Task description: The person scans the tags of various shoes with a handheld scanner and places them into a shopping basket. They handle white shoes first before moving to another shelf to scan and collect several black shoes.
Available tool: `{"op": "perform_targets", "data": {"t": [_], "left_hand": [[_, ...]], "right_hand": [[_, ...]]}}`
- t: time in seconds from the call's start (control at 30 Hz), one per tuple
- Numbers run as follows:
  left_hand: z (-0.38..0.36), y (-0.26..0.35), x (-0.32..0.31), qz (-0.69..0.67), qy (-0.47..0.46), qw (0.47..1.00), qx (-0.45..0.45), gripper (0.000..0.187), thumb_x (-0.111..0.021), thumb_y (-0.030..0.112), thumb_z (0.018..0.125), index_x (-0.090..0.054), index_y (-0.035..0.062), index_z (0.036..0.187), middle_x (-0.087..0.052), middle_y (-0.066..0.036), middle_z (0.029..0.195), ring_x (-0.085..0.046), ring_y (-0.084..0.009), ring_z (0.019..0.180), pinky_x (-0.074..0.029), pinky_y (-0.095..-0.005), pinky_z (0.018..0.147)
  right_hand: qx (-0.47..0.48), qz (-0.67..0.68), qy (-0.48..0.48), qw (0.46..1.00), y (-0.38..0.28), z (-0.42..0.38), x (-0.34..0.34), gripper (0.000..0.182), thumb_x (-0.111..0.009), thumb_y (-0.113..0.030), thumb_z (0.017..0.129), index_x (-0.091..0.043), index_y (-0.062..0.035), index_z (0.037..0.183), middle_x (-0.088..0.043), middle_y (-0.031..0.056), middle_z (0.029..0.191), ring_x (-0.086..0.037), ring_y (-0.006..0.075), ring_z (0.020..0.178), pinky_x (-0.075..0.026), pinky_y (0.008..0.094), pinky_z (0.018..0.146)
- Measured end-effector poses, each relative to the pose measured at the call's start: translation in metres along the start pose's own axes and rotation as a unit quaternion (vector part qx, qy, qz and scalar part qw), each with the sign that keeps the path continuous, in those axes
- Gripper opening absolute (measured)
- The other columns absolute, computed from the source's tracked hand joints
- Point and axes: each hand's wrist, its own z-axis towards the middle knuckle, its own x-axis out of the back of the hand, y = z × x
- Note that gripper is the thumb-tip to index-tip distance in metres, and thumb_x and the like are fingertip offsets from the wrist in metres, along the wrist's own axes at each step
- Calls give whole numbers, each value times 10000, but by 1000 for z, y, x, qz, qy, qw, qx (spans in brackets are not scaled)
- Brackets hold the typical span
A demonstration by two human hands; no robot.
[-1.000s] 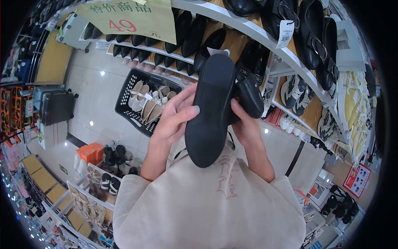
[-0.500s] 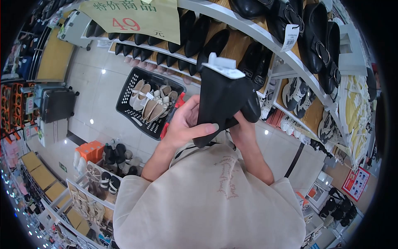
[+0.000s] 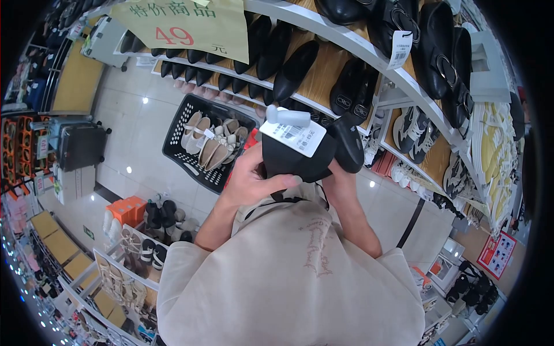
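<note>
Shoe shelves [image 3: 346,43] behind; black shoe [image 3: 300,158] gripped by left hand [image 3: 251,181] and right hand [image 3: 340,184]; judged light, stiff-soled, best held mid-sole.

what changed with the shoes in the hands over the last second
The black shoe in the left hand tipped from sole-up and lengthwise to end-on, so its white tag now faces the camera, and it sits lower. The right hand kept its hold on the second black shoe. Both hands stayed gripped; the basket and shelf shoes did not move.
</note>
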Motion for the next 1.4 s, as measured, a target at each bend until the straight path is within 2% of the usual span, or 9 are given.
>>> {"op": "perform_targets", "data": {"t": [0.17, 0.3, 0.4, 0.5, 0.6, 0.67, 1.03, 1.27, 1.4], "left_hand": [[13, 7, -6, 187, -2, 981, -41, 411, -838, 51, 743, -708, 3, 1129, -656, -154, 1191, -628, -282, 1079, -475, -366, 947], [17, 4, -6, 242, 27, 963, -116, 397, -837, 40, 717, -714, -1, 1092, -653, -157, 1170, -643, -295, 1029, -503, -366, 889], [13, -2, 2, 296, 11, 941, -163, 381, -826, 44, 679, -714, -7, 1040, -666, -161, 1106, -665, -315, 922, -536, -371, 782], [14, -1, -2, 351, 62, 880, -314, 343, -807, 84, 636, -711, -12, 951, -695, -160, 987, -708, -331, 915, -578, -381, 747], [12, 0, 0, 366, 53, 858, -357, 309, -802, 92, 609, -702, -10, 883, -698, -145, 1008, -698, -370, 1023, -603, -417, 783], [11, 3, 2, 373, 49, 855, -358, 314, -799, 93, 600, -701, -10, 879, -698, -138, 1006, -696, -372, 1023, -605, -421, 776], [5, -8, 3, 360, 52, 864, -350, 335, -785, 83, 585, -702, -30, 890, -691, -136, 1048, -690, -376, 1002, -604, -414, 739], [-2, -18, -2, 245, 77, 939, -226, 358, -851, 108, 666, -704, -22, 966, -688, -173, 1082, -689, -370, 984, -569, -392, 810], [-3, -16, -5, 222, 71, 956, -181, 379, -849, 84, 663, -704, -26, 996, -690, -180, 1091, -691, -353, 957, -544, -376, 829]], "right_hand": [[44, 13, 0, 999, 2, -1, 7, 446, -709, -40, 911, -569, -26, 1334, -636, 70, 1267, -576, 168, 1190, -443, 353, 1014], [53, 11, -16, 998, -1, -1, 4, 446, -692, -60, 918, -557, -24, 1342, -622, 94, 1301, -572, 173, 1191, -432, 351, 1036], [112, 3, -110, 988, -10, 2, -8, 465, -672, -81, 917, -531, -22, 1356, -576, 143, 1380, -556, 190, 1239, -417, 354, 1066], [195, -98, -214, 952, -2, 14, 4, 489, -683, -163, 918, -498, -20, 1347, -483, 234, 1470, -411, 352, 1422, -294, 484, 1179], [208, -97, -235, 945, -1, 8, 3, 522, -723, -218, 907, -501, -23, 1337, -478, 247, 1470, -353, 400, 1450, -245, 525, 1197], [186, -99, -204, 956, -4, 4, -1, 578, -777, -253, 844, -528, -60, 1329, -466, 269, 1469, -384, 406, 1426, -258, 530, 1198], [190, -125, -221, 948, -13, -3, 0, 569, -696, -220, 914, -481, -17, 1401, -457, 226, 1478, -421, 353, 1404, -341, 507, 1149], [220, -102, -236, 941, -17, -4, -7, 554, -660, -142, 898, -477, -22, 1407, -481, 202, 1458, -440, 327, 1390, -357, 486, 1136], [218, -253, -152, 930, -25, -7, -6, 519, -659, -134, 885, -509, -14, 1367, -561, 175, 1376, -499, 297, 1331, -375, 440, 1122]]}}
